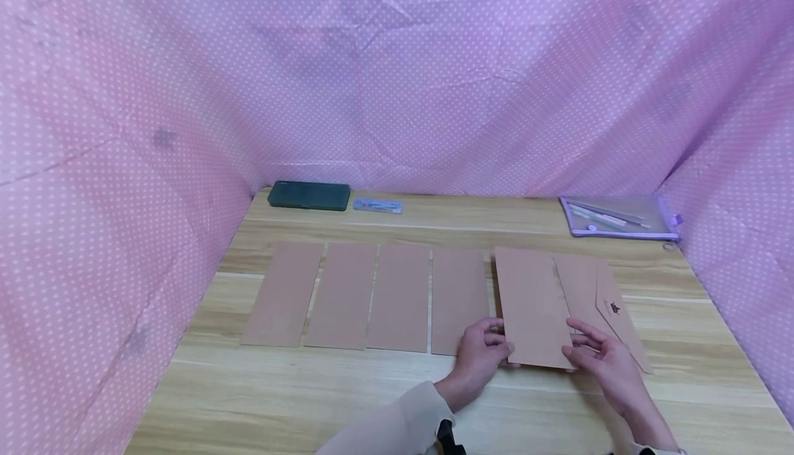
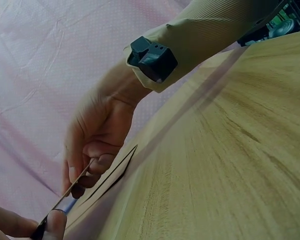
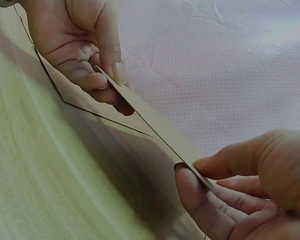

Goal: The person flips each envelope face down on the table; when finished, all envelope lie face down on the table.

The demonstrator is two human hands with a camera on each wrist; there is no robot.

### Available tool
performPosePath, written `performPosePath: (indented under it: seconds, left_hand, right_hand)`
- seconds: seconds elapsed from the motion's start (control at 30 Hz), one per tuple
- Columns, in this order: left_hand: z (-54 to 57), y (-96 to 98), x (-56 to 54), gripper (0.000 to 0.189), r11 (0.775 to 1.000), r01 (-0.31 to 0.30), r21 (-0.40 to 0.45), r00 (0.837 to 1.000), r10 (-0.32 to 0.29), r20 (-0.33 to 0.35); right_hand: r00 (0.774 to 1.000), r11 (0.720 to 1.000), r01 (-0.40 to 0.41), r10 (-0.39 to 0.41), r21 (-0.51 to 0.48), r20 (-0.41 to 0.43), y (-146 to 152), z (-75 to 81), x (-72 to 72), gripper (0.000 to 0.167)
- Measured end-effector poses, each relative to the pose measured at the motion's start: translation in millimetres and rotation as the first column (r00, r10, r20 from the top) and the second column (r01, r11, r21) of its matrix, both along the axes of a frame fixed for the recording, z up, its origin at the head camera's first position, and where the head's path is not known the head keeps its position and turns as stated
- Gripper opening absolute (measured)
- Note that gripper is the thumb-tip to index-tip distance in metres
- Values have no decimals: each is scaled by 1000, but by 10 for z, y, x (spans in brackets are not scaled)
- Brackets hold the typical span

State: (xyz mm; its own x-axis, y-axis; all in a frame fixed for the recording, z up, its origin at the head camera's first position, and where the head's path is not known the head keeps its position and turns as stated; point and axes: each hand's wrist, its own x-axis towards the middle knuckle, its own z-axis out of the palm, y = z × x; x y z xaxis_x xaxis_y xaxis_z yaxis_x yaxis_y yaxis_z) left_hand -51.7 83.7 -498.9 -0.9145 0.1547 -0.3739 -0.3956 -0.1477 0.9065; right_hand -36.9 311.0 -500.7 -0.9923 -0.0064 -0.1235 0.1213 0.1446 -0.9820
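Note:
Both hands hold a plain brown kraft-paper envelope (image 1: 535, 307) by its near end, tilted with that end raised above the table. My left hand (image 1: 476, 360) pinches the left corner, thumb on top and fingers beneath. At the right corner, my right hand (image 1: 611, 370) pinches between thumb and fingers, as the right wrist view also shows. Partly under the held piece and to its right lies another envelope (image 1: 583, 279), its pointed flap bearing a dark crown print. The left wrist view shows the held envelope (image 2: 65, 192) edge-on. No flap shows on its upper face.
Several plain brown rectangles lie in a row to the left, the nearest rectangle (image 1: 460, 296) beside my left hand. Along the back stand a dark green case (image 1: 309, 195), a small clear blue pack (image 1: 378, 205) and a purple-edged zip pouch (image 1: 620, 236) with pens. Pink dotted cloth (image 1: 397, 96) surrounds the table.

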Motion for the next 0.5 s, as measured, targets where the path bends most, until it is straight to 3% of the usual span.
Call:
performPosePath:
  seconds: [0.17, 0.33, 0.5]
  left_hand:
    - [-10, 1, 19, 46, 999, 18, -44, 1000, -19, -17]
    - [23, 2, 54, 62, 998, 44, -50, 999, -45, -26]
    - [99, 2, 102, 76, 996, 83, -27, 995, -84, -46]
  right_hand:
    - [999, 1000, 11, -10, -30, 31, 3, -35, -21, 55]
    - [997, 1000, 20, -18, -22, 72, 5, -40, -42, 57]
    - [994, 996, 29, -37, 79, 103, -12, -23, -63, 48]
